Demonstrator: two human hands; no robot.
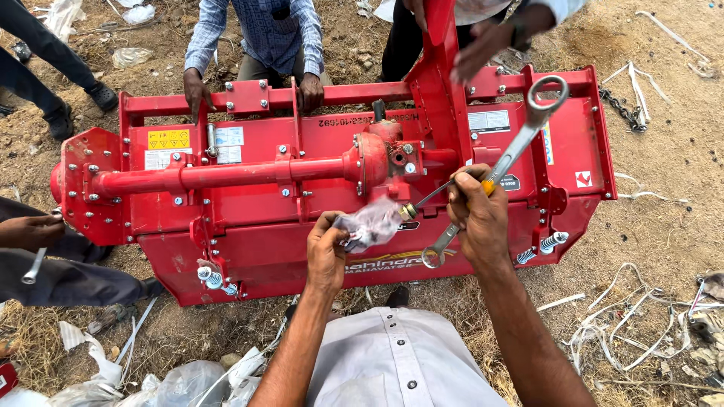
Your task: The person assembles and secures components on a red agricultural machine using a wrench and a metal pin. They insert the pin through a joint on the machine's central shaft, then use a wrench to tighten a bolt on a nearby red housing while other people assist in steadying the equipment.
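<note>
A chain lies on the dry ground at upper right. White straps are scattered at lower right. Crumpled plastic sheeting lies at lower left. A co-worker in a checked shirt stands opposite.

Clear plastic bag of hardware, crumpled – long spanner, angled upward

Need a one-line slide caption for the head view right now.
Left hand grips a clear plastic bag, right hand holds a combination wrench and screwdriver over a red rotary tiller.
</note>
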